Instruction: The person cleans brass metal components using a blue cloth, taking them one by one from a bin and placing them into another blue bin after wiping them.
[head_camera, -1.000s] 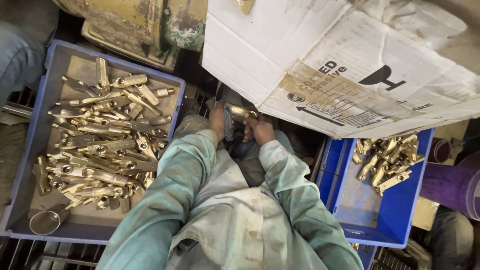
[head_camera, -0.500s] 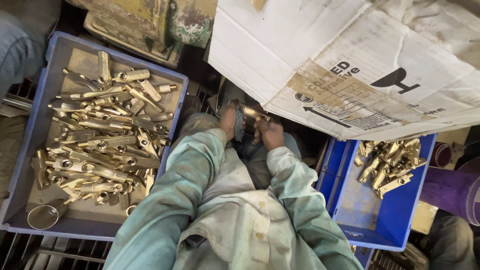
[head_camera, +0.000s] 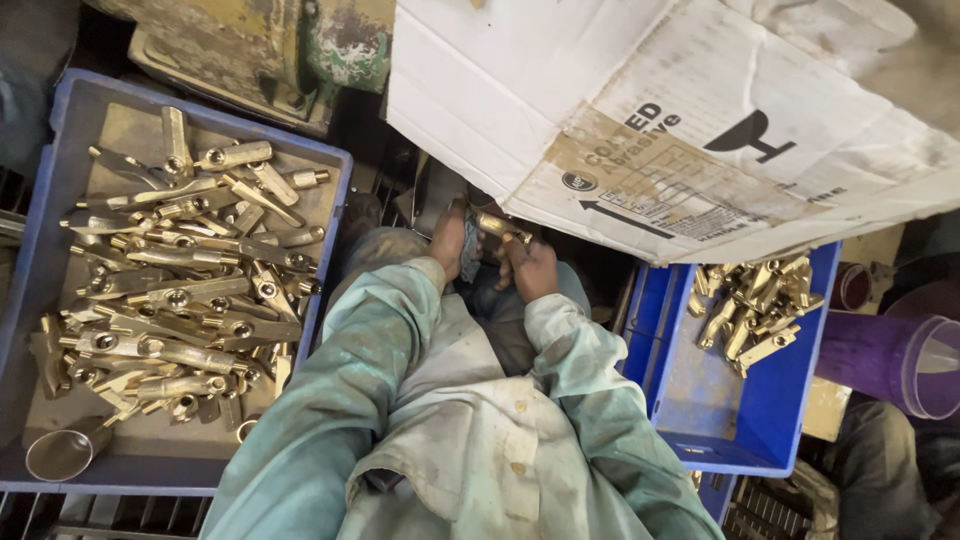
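1. Gripping one small brass fitting (head_camera: 500, 226) between them, the left hand (head_camera: 447, 240) and right hand (head_camera: 527, 268) are closed on it just below the edge of the white printed cardboard sheet (head_camera: 640, 120); a scrap of grey cloth or abrasive seems pinched with it, though that is hard to tell.
2. Judging by the piles, the work looks far from finished: the wide blue plastic tray on the left (head_camera: 60, 110) carries a dense heap of long brass lever-shaped parts (head_camera: 180, 290), while the deep blue plastic crate on the right (head_camera: 740, 420) holds only a small cluster of brass pieces (head_camera: 755, 310) in its far corner.
3. Room is tight: the cardboard overhangs the hands, the two bins flank the knees, and a purple plastic tumbler (head_camera: 900, 360) lies just beyond the crate.
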